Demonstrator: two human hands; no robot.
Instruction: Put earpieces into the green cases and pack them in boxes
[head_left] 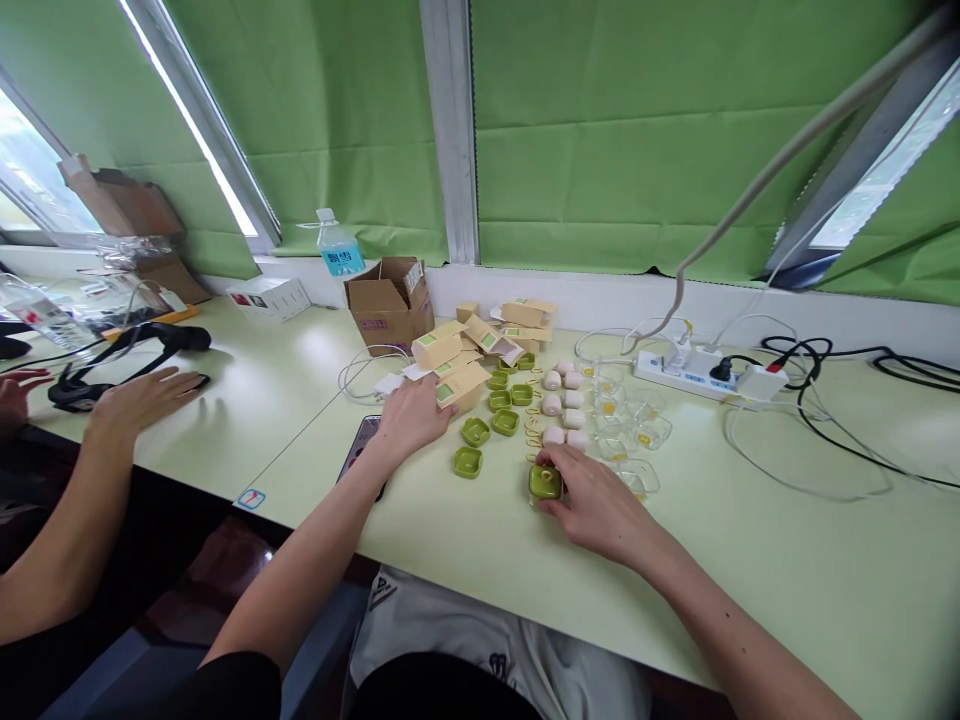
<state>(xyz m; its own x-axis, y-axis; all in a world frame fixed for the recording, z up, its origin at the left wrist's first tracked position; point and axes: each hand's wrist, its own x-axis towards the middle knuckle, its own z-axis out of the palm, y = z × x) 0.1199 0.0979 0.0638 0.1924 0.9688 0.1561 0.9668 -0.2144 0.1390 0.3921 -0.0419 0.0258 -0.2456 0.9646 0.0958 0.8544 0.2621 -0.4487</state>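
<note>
My right hand [592,500] grips a small green square case [545,482] just above or on the table [465,540]. Over at the pile of cream paper boxes [461,385], my left hand [412,418] has its fingers on or round the nearest box; the fingertips are partly hidden. Between my hands lie several green square cups [475,432]. Right of them are small gold hooks [533,430], several pale pink blocks [553,404] and clear plastic covers [613,425] with yellow spots.
A phone [364,445] lies beside my left wrist. Behind stand an open cardboard box [390,305] and a bottle [340,245]. A power strip [709,375] with cables is at the back right. Another person's hands and a black headset [124,360] are on the left.
</note>
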